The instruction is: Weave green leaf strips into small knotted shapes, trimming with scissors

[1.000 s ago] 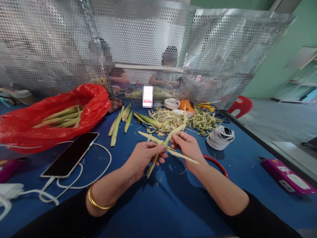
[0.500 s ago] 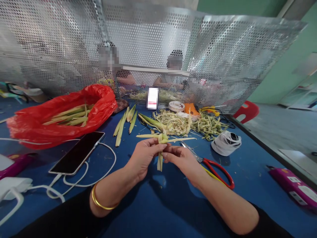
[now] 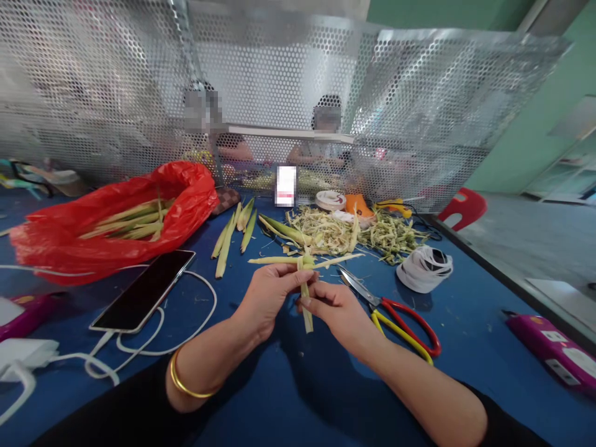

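Left fingers: the left hand (image 3: 267,301) was closed in a pinch, thumb on top, on the crossing of the leaf strips.
Right fingers: the right hand (image 3: 344,313) was nearly closed, thumb and forefinger pinching the strip that pointed to the near side.
Leaf strips: the leaf strips (image 3: 306,263) were held up over the middle of the table (image 3: 261,413), folded round each other, with ends sticking out left, right and near.
Right of the hands: scissors (image 3: 374,302) lay with red and yellow handles toward the near side; a roll of white ribbon (image 3: 419,273) sat farther right.
Far side: a pale heap of shreds (image 3: 326,228) lay beside a greener heap (image 3: 390,237).
Left: loose leaves (image 3: 226,249) lay apart from a red bag (image 3: 51,242) with more leaves inside; a phone (image 3: 144,292) lay on the near side of the bag.
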`<act>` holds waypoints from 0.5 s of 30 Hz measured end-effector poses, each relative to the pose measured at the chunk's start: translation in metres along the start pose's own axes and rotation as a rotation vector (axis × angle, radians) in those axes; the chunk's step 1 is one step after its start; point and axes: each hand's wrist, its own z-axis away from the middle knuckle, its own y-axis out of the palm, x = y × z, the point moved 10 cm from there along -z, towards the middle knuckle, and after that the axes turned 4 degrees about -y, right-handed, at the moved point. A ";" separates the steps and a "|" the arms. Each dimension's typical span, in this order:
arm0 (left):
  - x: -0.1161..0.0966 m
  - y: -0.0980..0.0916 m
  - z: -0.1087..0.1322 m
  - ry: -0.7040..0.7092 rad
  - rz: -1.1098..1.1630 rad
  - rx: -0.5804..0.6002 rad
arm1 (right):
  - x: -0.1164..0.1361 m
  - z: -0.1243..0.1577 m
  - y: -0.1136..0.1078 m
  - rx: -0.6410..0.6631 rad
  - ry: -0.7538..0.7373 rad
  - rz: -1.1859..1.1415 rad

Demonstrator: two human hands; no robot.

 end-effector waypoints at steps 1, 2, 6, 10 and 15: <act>-0.001 0.000 0.000 0.002 -0.003 0.009 | 0.001 0.000 0.001 0.016 0.011 -0.026; -0.001 0.001 -0.001 0.004 -0.007 0.016 | 0.002 0.001 0.002 0.034 0.021 -0.058; -0.008 -0.007 -0.003 0.046 0.016 -0.032 | 0.003 0.003 0.008 0.131 0.072 -0.134; -0.016 -0.014 -0.002 0.116 0.059 -0.096 | -0.005 0.008 0.014 0.211 0.164 -0.083; -0.012 -0.005 0.001 0.093 -0.047 -0.056 | -0.002 0.005 0.009 0.091 0.110 -0.190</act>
